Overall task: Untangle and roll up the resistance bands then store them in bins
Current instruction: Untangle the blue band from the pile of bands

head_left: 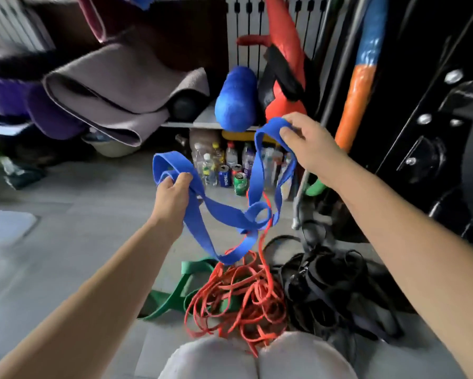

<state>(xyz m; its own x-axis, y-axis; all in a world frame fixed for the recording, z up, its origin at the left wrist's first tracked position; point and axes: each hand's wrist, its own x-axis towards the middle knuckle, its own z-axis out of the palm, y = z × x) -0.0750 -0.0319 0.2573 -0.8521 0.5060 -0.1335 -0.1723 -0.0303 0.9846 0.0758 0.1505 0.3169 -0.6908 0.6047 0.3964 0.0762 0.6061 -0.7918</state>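
clutter on the floor (65,255) is the main hazard: black straps (331,283), a green band (175,294) and orange band (238,302) lie heaped together. left hand (172,198) and right hand (309,144), well apart, each clamp the blue band (221,212) aloft. an orange strand threads its knotted loop, so pulling wider would probably cinch the knot and drag the heap.

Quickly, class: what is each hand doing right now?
Left hand: closed, holding the blue band.
Right hand: fingers pinching the same blue band.
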